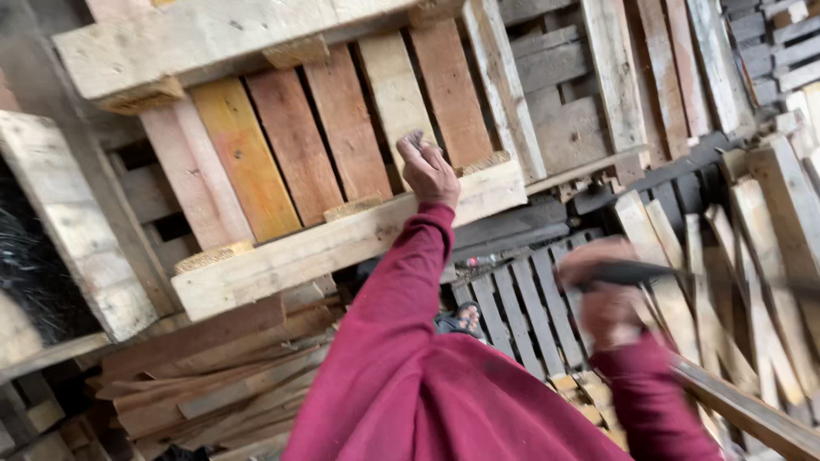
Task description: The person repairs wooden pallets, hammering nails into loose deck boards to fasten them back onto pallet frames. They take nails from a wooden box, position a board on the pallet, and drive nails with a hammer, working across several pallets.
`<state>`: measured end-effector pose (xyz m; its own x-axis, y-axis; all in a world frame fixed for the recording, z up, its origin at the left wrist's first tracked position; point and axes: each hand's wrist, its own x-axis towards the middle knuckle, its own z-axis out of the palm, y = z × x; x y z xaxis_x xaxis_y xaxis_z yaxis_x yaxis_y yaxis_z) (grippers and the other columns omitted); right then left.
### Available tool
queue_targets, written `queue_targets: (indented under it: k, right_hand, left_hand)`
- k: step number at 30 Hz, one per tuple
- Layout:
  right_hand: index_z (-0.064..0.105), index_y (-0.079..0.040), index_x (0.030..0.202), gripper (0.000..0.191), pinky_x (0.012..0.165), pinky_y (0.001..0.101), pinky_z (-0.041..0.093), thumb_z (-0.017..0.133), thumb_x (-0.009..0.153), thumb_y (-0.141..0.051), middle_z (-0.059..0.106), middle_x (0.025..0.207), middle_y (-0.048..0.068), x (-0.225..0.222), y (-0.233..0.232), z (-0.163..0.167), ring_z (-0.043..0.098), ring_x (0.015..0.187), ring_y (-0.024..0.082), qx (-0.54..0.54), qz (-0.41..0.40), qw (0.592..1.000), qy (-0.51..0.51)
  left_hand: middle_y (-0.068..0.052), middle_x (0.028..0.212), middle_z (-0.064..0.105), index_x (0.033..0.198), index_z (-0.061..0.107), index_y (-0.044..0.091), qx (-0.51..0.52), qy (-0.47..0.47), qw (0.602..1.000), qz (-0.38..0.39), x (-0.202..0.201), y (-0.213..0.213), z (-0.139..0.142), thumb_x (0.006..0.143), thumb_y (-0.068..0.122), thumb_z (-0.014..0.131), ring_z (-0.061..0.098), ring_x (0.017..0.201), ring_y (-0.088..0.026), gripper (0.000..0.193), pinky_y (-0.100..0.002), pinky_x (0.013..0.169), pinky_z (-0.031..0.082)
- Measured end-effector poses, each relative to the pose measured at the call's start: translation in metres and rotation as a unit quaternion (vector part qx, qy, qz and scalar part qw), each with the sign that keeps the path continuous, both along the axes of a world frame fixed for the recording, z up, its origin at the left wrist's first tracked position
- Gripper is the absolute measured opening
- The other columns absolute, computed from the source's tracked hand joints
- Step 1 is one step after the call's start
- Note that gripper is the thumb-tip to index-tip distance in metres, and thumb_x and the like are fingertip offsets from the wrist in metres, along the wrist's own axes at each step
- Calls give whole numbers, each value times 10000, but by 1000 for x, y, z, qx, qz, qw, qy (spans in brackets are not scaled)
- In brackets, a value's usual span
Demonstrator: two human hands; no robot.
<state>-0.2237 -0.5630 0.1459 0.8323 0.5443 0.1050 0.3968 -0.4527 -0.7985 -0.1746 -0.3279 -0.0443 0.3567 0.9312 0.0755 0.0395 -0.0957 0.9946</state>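
My left hand (427,171) reaches up and grips the lower edge of a tilted wooden pallet (342,145), whose slats are orange, reddish and pale. My right hand (608,303), blurred by motion, is shut on a dark tool handle (628,273) that extends to the right; the kind of tool cannot be told. Both arms wear dark red sleeves. My sandalled foot (461,320) shows below, on a grey pallet (512,312) lying on the ground.
Loose boards are piled at lower left (205,384). More pallets lean at the back (598,94), and scattered planks lie on the right (752,256). A pale pallet edge stands at far left (68,222).
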Motion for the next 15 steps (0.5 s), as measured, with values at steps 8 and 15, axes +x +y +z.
queue_targets:
  k: [8,15]
  right_hand:
    - [577,-72,1098,451,664,351,579,644,983,-503,589,786,46,-5,-33,5,586,625,167,241,-66,949,190]
    - [645,-100,868,398,483,262,468,545,1085,-419,639,673,27,-26,3,-46,572,529,133,24,-61,991,117]
  left_hand:
    - [-69,765,702,1107,611,43,-65,-17,998,-11,8,3,2,1109,209,549,672,684,-148,177,-298,649,559]
    - [-138,1069,747,1278,692,56,46,-55,997,-36,5,4,2,1082,174,612,710,911,-195,242,-307,784,617]
